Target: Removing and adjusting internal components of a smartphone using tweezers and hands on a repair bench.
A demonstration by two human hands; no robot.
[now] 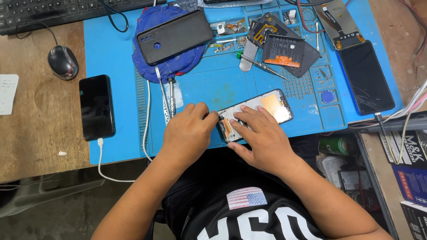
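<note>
The scene is seen from one camera only, worn on the person's head. It is pointed almost straight down at the blue mat point(115, 53), from close above. The wooden desk point(31, 133) is seen at the left of the frame. The person's chest and arms are seen at the bottom. No second view is given, so nothing is shared.

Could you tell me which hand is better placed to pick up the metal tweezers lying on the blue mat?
Probably the left hand: the metal tweezers lie just above it on the blue mat, while the right hand rests flat on the opened phone frame.
</note>
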